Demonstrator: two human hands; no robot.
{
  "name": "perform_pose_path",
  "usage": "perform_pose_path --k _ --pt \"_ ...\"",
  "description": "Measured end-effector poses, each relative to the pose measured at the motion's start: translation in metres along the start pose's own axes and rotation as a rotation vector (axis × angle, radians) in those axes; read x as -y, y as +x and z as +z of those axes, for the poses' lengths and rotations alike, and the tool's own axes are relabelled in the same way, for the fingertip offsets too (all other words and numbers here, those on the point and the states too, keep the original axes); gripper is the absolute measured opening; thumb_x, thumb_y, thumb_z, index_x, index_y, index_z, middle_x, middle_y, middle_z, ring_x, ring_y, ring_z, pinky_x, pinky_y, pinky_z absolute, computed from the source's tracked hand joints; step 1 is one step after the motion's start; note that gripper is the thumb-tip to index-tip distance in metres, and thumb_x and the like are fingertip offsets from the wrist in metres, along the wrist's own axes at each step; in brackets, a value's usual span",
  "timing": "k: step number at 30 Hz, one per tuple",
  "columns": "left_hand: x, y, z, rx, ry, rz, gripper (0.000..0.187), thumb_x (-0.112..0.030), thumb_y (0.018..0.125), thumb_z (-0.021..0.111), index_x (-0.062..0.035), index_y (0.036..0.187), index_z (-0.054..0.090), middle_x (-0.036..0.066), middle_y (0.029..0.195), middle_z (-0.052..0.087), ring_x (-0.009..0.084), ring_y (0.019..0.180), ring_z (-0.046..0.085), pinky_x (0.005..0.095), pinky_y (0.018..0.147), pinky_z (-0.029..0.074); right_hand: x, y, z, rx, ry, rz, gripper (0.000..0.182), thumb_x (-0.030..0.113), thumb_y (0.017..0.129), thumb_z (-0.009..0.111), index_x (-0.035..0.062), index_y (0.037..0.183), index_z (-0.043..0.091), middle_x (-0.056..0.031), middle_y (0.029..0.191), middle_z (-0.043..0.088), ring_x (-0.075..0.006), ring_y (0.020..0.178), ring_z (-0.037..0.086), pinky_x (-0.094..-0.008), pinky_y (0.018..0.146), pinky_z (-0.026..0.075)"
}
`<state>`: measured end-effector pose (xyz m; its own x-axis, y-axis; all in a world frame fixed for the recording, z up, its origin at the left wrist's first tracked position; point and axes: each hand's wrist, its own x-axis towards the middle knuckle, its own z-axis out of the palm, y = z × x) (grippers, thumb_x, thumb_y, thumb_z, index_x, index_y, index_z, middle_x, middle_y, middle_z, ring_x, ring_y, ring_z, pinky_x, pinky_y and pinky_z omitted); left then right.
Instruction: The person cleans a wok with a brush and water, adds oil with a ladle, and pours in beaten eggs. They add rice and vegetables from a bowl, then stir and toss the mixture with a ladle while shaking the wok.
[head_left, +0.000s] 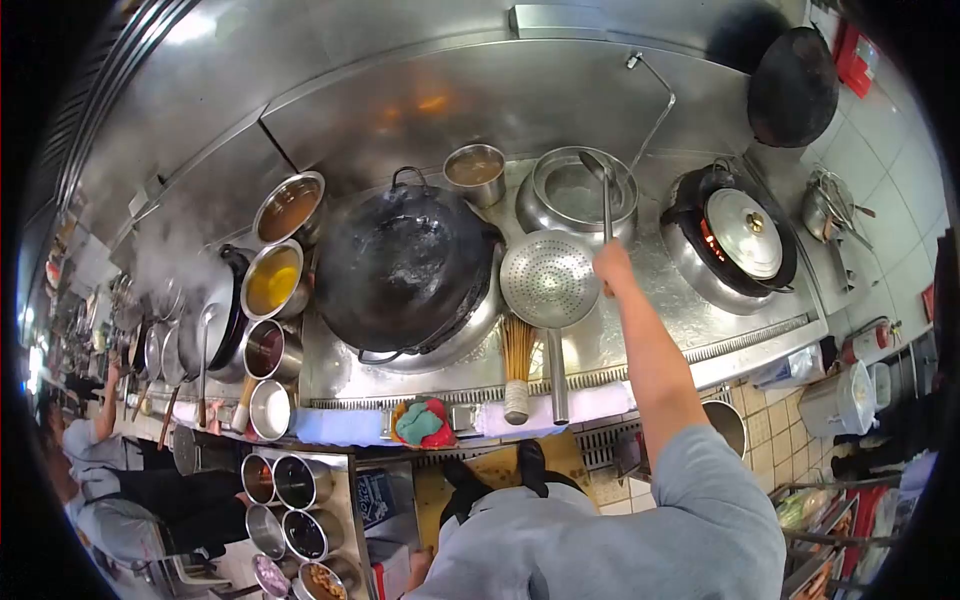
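Note:
My right hand is wrapped round the handle of a metal ladle. The ladle's bowl is over the steel pot at the back of the stove. Just left of that hand lies a perforated strainer, its handle toward me, with a bamboo brush beside it. A large black wok with a wet, shiny inside sits on the burner further left. My left hand hangs low by my side, near the side counter; its fingers are too hidden to read.
Pots of brown liquid and yellow oil line the wok's left. A lidded wok stands right, with glowing orange showing under it. A bunched cloth lies on the front edge. Containers fill the side counter. Co-workers stand left.

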<state>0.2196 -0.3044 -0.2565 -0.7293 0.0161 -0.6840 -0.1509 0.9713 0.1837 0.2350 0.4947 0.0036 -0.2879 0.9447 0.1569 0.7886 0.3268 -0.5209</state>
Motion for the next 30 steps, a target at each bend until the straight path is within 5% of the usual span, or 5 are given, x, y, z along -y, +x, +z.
perform_pose_path --k 3,6,13,18,30 --pt "-0.018 -0.012 -0.016 0.041 0.047 0.204 0.027 -0.028 0.085 0.062 -0.0022 0.09 0.061 0.019 0.083 0.065 0.0343 0.079 0.064 0.0435 0.071 0.05 0.013 0.042 0.017 0.534 0.202 0.176 0.012 0.006 0.081 0.049 -0.0026 0.089 0.053 -0.0177 0.073 0.061 -0.0281 0.06 0.063 -0.042 0.055 0.053" --pt "-0.147 -0.03 -0.085 -0.169 -0.036 0.499 0.025 -0.026 0.087 0.06 -0.0018 0.093 0.06 0.023 0.09 0.066 0.0377 0.089 0.064 0.0459 0.079 0.051 0.029 0.058 -0.009 0.605 1.988 1.052 0.016 0.001 0.079 0.048 0.0082 0.066 0.042 -0.0008 0.056 0.044 -0.0128 0.045 0.047 -0.0265 0.044 0.046" --pt "-0.411 -0.031 -0.276 -0.767 -0.074 1.328 0.043 -0.029 0.08 0.069 -0.0092 0.118 0.058 0.015 0.122 0.056 0.0336 0.112 0.052 0.0544 0.096 0.037 0.077 0.003 -0.089 0.712 2.195 0.81 0.017 -0.003 0.078 0.043 0.0057 0.064 0.043 -0.0018 0.057 0.046 -0.0118 0.047 0.046 -0.024 0.046 0.046" --pt "-0.431 0.016 -0.291 -0.46 0.212 1.226 0.03 -0.035 0.09 0.058 -0.0095 0.079 0.07 0.012 0.073 0.067 0.0318 0.081 0.063 0.0465 0.074 0.049 0.135 -0.061 -0.131 0.726 2.306 0.773 0.013 -0.008 0.082 0.043 0.0004 0.072 0.042 -0.0036 0.064 0.046 -0.0113 0.05 0.049 -0.0229 0.047 0.046" --pt "-0.436 0.003 -0.263 -0.6 0.003 1.313 0.024 -0.035 0.085 0.065 -0.0119 0.084 0.072 0.01 0.072 0.067 0.0307 0.077 0.064 0.0417 0.068 0.051 0.181 -0.228 -0.129 1.029 2.498 0.847 0.041 0.002 0.09 0.041 -0.0122 0.126 0.026 -0.004 0.073 0.046 -0.0118 0.053 0.052 -0.0269 0.049 0.049"
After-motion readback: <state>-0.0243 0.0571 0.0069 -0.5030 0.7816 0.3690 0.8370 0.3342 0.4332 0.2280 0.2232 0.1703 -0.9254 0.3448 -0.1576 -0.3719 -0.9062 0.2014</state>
